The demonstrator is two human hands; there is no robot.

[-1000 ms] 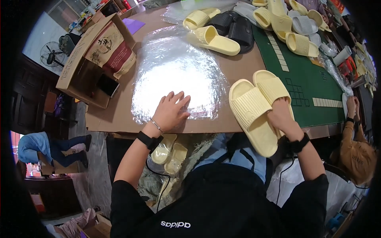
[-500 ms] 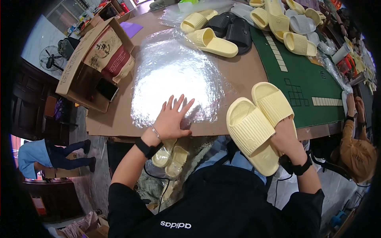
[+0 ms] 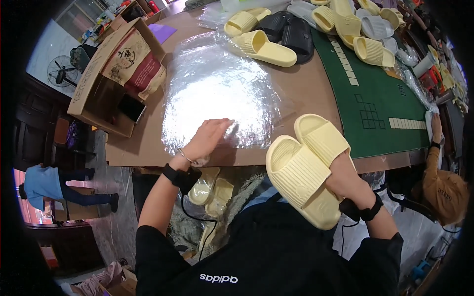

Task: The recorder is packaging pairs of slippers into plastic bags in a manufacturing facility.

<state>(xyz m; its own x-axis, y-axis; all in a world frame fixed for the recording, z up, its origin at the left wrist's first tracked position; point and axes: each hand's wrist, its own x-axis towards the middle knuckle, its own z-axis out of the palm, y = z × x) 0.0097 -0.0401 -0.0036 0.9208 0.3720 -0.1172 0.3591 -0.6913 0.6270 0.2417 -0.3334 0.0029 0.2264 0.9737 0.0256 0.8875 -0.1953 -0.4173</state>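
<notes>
My right hand (image 3: 348,182) grips a pair of pale yellow ribbed slide slippers (image 3: 301,172), overlapping side by side and tilted over the table's near edge. Its fingers go in behind the straps and are partly hidden. Over the near edge of a stack of clear plastic bags (image 3: 212,84) is my left hand (image 3: 207,140), its fingers drawn together and pointing to the far right. The thumb is hidden, so I cannot see whether film is pinched. Glare whitens the middle of the bags. Below the table edge, yellow slippers in clear wrap (image 3: 219,196) lie beside my left forearm.
An opened cardboard box (image 3: 81,106) with a printed paper bag (image 3: 136,64) and a phone (image 3: 132,107) stands left. Yellow slippers (image 3: 269,52) and black slippers (image 3: 297,42) lie at the back. A green mat (image 3: 365,93) covers the right side, where a co-worker (image 3: 442,182) sits.
My left hand's spread fingers have come together over the bags. My right hand has brought the slippers left and slightly nearer to me.
</notes>
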